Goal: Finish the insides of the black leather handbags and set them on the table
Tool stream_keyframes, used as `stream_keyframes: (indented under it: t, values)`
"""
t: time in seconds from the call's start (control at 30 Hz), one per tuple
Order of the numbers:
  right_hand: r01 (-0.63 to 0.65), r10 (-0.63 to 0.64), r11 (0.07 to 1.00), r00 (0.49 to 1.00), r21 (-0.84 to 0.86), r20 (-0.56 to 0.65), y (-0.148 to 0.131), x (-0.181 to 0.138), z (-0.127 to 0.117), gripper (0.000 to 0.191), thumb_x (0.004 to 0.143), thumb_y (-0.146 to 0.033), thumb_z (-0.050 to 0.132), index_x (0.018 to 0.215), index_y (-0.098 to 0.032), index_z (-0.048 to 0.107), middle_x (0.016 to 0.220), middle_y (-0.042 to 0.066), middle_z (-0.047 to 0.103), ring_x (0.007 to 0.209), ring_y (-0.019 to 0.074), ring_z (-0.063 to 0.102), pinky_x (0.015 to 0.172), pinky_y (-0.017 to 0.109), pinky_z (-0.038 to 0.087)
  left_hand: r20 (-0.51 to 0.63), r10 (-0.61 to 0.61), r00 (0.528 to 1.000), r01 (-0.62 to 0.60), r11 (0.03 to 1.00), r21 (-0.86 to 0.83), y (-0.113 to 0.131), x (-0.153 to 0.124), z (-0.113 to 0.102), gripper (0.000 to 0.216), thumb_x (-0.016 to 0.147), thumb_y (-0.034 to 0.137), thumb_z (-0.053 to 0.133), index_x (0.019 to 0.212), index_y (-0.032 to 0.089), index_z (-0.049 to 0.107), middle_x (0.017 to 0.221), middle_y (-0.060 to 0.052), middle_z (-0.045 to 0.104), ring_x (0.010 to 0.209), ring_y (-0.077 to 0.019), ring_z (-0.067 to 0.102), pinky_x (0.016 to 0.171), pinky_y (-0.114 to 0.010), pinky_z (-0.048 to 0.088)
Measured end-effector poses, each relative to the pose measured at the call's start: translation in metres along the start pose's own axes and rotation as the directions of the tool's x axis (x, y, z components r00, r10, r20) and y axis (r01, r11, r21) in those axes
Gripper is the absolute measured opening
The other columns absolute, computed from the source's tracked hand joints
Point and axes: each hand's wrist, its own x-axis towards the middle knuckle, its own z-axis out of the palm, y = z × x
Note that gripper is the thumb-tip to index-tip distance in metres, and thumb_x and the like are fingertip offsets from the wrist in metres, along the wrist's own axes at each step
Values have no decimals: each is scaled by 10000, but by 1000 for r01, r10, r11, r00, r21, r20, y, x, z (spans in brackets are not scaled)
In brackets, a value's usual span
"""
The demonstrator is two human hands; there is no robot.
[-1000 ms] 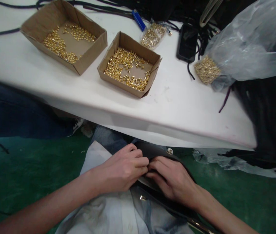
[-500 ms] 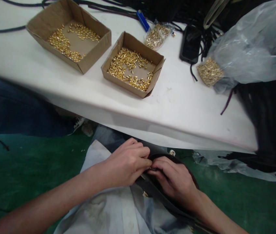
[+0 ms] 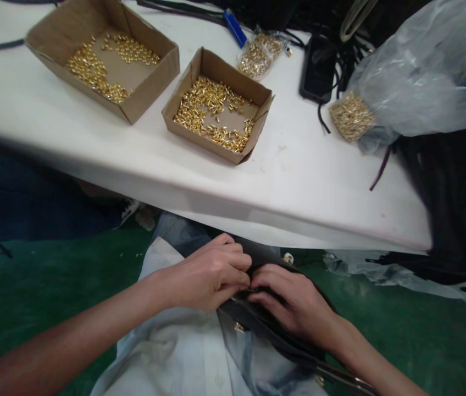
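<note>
Both hands work in my lap, below the edge of the white table (image 3: 299, 181). My left hand (image 3: 210, 273) is closed, its fingertips pinching the edge of a black leather strap (image 3: 258, 324) where it meets the other hand. My right hand (image 3: 294, 300) presses down on the same black strap with bent fingers. A small gold fitting (image 3: 239, 328) shows on the strap below the hands. What sits between the fingertips is hidden.
On the table stand two open cardboard boxes of small gold rivets, one at the left (image 3: 101, 60) and one in the middle (image 3: 216, 107). Behind lie a blue lighter (image 3: 234, 27), bagged rivets (image 3: 260, 55), a black phone (image 3: 317, 69), a plastic bag (image 3: 418, 77) and black straps.
The hands stay together in the lap, shifting only slightly while the fingers work the strap. The view has moved a little.
</note>
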Motion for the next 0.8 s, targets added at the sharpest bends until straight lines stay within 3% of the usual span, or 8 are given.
stream_keyframes:
  t: [0.13,0.37,0.43,0.5,0.57,0.63,0.7,0.8]
  values:
    - [-1,5,999,995,-32,101,0,2,-5,133,1105,-154,588,1191,-229,657,1076,59,740,950,185,720,834,286,588,-11,-12,1000,12,1000,-12,-2,-4,4,250,1055,97,598,874,211,726,821,-11,606,860,-191,578,888,-391,428]
    - [46,-49,997,998,-67,-35,-2,2,5,193,1076,-103,551,1195,-235,627,1063,66,717,933,193,695,797,296,565,-35,-173,984,164,970,-181,1,-6,-1,219,1059,111,633,916,194,777,903,-16,613,881,-168,607,818,-321,474]
    - [25,-29,998,998,-50,-64,-3,3,6,210,1074,-96,549,1202,-238,634,1069,68,715,943,196,692,802,299,566,-10,-270,963,256,922,-291,7,-11,-6,192,1017,105,700,1114,218,820,1038,-34,648,978,-172,650,866,-295,537]
    - [17,-21,999,996,-50,-89,-4,4,7,216,1072,-92,544,1194,-241,643,1063,68,712,944,197,692,800,299,566,21,-350,937,336,878,-341,13,-17,-8,460,962,89,760,1375,290,773,1173,-44,664,1100,-190,675,977,-323,586]
    - [39,-45,997,996,-69,-77,-5,5,7,224,1071,-87,534,1186,-240,650,1069,73,716,954,200,700,805,300,572,-35,-411,911,373,856,-358,18,-23,-3,621,954,70,749,1508,346,702,1220,-45,687,1146,-196,691,1035,-361,603]
    - [77,-82,993,995,-86,-55,-6,7,8,235,1072,-82,525,1189,-239,655,1085,79,721,957,200,706,798,297,575,-186,-472,862,375,840,-393,22,-27,6,561,1011,75,668,1505,336,715,1163,-47,729,1073,-182,720,966,-340,630]
    - [86,-90,993,994,-76,-59,-7,8,11,245,1077,-76,518,1202,-237,654,1092,79,718,942,190,704,783,288,570,-283,-567,774,399,782,-479,24,-27,15,520,1035,108,644,1515,297,708,1084,-41,759,971,-168,746,864,-306,655]
    - [49,-53,997,997,-56,-64,-8,9,13,247,1084,-76,516,1218,-234,650,1091,73,701,905,170,689,736,270,544,-262,-734,626,490,633,-600,30,-24,22,510,944,195,796,1447,230,722,1061,-35,776,938,-186,773,813,-315,692]
